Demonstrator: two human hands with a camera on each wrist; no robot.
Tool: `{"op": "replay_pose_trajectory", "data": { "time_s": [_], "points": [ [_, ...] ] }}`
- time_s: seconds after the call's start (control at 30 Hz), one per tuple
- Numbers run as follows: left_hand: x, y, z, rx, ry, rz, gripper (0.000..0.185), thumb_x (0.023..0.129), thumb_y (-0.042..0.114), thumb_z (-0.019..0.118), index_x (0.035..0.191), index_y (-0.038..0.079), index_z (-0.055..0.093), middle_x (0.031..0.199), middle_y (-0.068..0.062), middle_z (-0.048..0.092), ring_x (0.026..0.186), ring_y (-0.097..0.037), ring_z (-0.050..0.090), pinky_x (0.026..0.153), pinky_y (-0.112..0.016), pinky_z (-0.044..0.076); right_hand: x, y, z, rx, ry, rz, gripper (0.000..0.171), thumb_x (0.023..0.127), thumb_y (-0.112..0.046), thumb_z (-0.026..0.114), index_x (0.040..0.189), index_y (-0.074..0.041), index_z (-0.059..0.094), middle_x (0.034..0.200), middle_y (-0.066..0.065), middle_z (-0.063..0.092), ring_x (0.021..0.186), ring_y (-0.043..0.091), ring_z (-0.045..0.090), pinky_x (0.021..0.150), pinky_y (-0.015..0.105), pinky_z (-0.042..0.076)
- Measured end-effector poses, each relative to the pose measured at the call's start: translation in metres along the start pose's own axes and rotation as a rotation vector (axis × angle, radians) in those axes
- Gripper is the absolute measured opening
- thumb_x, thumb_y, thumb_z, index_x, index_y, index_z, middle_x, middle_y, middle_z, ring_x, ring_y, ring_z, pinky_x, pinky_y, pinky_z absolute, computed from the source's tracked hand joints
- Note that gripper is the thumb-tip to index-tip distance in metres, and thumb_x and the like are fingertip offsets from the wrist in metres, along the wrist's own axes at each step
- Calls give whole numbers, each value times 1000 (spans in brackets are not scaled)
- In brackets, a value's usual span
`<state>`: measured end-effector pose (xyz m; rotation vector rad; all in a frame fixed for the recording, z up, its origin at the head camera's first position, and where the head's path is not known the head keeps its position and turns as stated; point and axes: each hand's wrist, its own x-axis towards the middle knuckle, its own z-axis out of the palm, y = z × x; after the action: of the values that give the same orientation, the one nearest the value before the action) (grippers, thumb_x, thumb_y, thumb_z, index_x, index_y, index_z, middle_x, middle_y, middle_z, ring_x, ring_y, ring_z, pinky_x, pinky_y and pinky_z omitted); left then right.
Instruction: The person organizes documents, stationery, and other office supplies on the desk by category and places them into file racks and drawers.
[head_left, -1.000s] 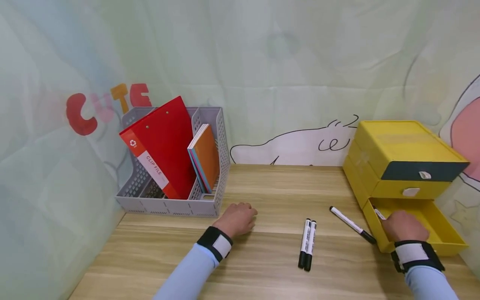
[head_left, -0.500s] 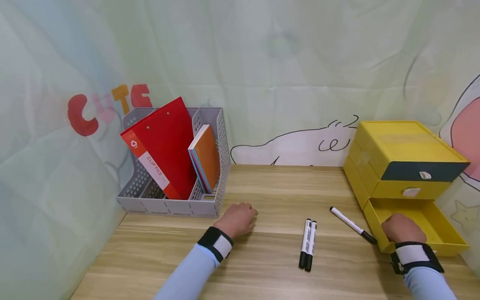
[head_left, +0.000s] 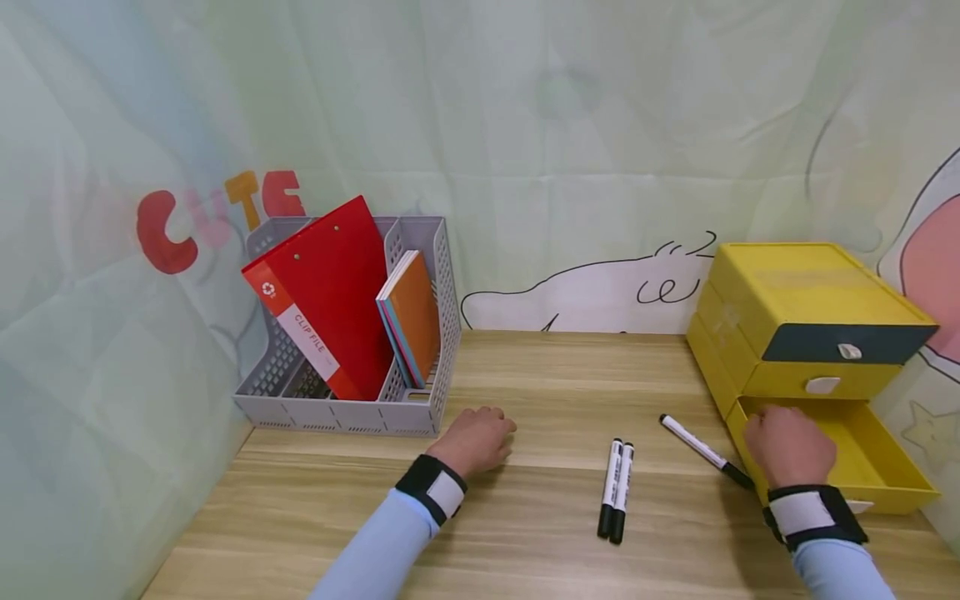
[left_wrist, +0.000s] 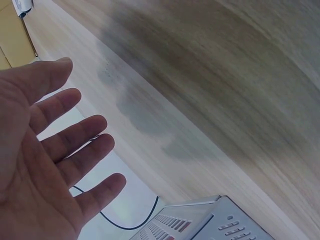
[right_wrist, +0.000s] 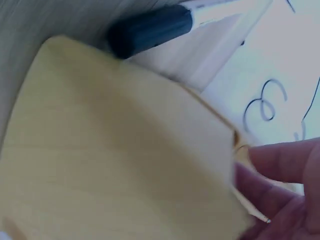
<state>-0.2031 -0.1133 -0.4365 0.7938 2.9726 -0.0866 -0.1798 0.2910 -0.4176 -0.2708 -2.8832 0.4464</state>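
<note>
Looking down from the head view, the right hand (head_left: 789,446) hangs over the near-left corner of the pulled-out bottom drawer (head_left: 873,475) of the yellow plastic drawer cabinet (head_left: 806,312); its fingers are hidden behind the knuckles, so whether it holds anything cannot be told. Just left of that cabinet a single black-capped white marker (head_left: 703,450) lies slanted on the wooden worktop (head_left: 525,517), its cap almost at the drawer's corner, and further left a pair of black markers (head_left: 616,489) lie side by side. The left hand (head_left: 476,437) rests on the worktop well left of the cabinet, near the grey mesh file rack (head_left: 352,400).

The left wrist view shows that left hand (left_wrist: 45,165) with fingers straight and spread — holding nothing.

The right wrist view shows the drawer's yellow wall (right_wrist: 115,150), fingertips (right_wrist: 285,160) at its edge, and the marker's black cap (right_wrist: 152,27) just beyond. A careless sideways sweep here could, I judge, knock that marker rolling away.
</note>
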Motion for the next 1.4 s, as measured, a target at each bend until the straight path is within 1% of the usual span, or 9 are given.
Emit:
{"op": "replay_pose_trajectory", "data": {
  "time_s": [0.07,0.13,0.2,0.27,0.43,0.63,0.73,1.07,1.4],
  "points": [
    [0,0,-1,-4,-9,-8,30,96,26,65,123,14,69,115,-6,66,107,-23,61,92,-43,50,-2,-10,5,3,137,-108,20,89,-7,57,84,9,66,70,25,57,61,39,54,51,53,46],
    [0,1,-1,-9,-17,-14,31,96,26,65,124,14,69,116,-6,66,108,-23,61,93,-43,50,-4,-19,11,7,206,-212,16,86,-4,62,83,11,66,71,26,58,62,41,54,56,56,48],
    [0,1,0,-11,-21,-15,31,96,26,65,124,14,69,116,-6,65,108,-23,61,93,-43,50,-6,-25,17,17,196,-280,15,85,-2,64,85,13,67,74,28,60,64,41,56,61,57,49],
    [0,1,0,-9,-22,-15,31,96,27,65,124,15,68,117,-6,65,109,-23,60,93,-43,49,-7,-30,21,17,111,-305,16,85,-3,65,85,14,66,74,25,59,64,38,55,61,54,50],
    [1,2,1,-4,-18,-13,31,96,27,65,124,15,69,117,-5,65,109,-23,60,93,-43,50,-12,-31,33,-43,-134,-296,21,88,-7,67,76,9,61,65,12,52,59,26,47,55,43,45],
    [1,3,1,-10,-29,-14,32,97,27,64,126,15,68,119,-6,65,111,-23,60,95,-44,49,-18,-30,45,-87,-251,-181,20,88,-3,59,71,7,59,64,12,50,56,27,48,50,43,45],
    [0,3,0,-13,-33,-15,32,97,27,64,126,15,68,119,-6,65,112,-24,60,95,-44,49,-21,-31,46,-102,-271,-123,17,90,1,55,75,8,59,65,13,50,56,28,49,49,42,46],
    [0,3,-3,1,-17,0,31,96,26,65,124,14,69,116,-6,66,107,-23,61,91,-42,51,-21,-37,36,-87,-278,-105,15,89,0,57,77,8,59,65,13,51,57,28,49,51,41,45],
    [1,2,-5,5,-35,-14,31,97,26,63,126,14,68,117,-6,65,108,-23,60,93,-42,50,-24,-41,2,32,-229,-117,15,91,-6,62,81,4,64,66,9,53,59,26,48,51,37,40]
  ]
}}
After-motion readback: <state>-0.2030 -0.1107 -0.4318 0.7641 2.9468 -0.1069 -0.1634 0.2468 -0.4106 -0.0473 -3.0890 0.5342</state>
